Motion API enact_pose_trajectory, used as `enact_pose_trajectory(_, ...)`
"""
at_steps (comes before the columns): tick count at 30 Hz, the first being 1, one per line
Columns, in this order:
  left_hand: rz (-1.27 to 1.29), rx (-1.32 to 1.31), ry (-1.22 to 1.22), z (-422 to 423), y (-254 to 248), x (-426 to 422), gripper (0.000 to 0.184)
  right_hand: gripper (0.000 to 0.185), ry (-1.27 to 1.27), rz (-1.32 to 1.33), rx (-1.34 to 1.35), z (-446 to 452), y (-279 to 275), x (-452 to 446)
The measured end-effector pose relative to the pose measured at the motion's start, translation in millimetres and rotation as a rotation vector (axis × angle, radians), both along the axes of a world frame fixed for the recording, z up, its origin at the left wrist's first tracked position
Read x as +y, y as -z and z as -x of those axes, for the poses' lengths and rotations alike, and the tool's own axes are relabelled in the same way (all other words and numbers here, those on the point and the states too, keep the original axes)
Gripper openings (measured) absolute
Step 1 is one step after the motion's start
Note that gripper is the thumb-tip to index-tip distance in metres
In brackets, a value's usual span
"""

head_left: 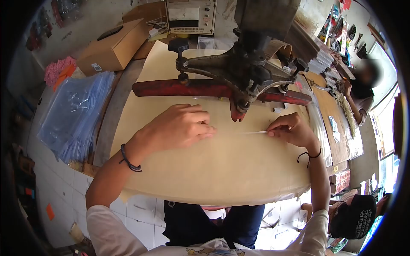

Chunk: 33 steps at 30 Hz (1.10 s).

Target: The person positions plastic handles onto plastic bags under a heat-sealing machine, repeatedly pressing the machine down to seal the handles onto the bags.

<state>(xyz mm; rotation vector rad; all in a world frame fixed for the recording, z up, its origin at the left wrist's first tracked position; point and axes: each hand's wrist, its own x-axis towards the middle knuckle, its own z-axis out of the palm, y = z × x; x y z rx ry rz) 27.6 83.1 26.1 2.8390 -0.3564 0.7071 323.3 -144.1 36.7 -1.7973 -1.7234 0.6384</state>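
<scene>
My right hand [291, 131] pinches the end of a thin, whitish see-through strip [254, 132], which may be the edge of a clear plastic sheet. To the left, my left hand [188, 126] is low over the tan sheet [196, 170] on the table, its fingers curled and close together. Whatever those fingers may hold is too faint to make out. Just beyond both hands, the red metal bars [179, 88] of a press head [252, 64] hang over the table, a short red piece pointing toward me.
A stack of clear bluish plastic sleeves [74, 113] lies at the left, near a cardboard box [113, 47]. Behind stands a control box [191, 17]. More clear plastic [318, 123] lines the right side. One person [363, 89] sits at the far right, another person in a black cap [353, 216] nearer.
</scene>
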Motion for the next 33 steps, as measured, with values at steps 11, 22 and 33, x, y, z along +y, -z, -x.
enact_pose_trajectory(11,-0.154,0.0,-0.074,-1,4,2,0.021,0.017,-0.092,-0.202,-0.267,7,-1,8)
enact_pose_trajectory(22,-0.012,-0.159,-0.145,-29,26,-1,0.018,0.011,-0.147,-0.227,-0.26,23,7,15)
enact_pose_trajectory(33,0.086,-0.111,-0.108,-33,37,4,0.02,0.008,-0.15,-0.247,-0.18,14,13,21)
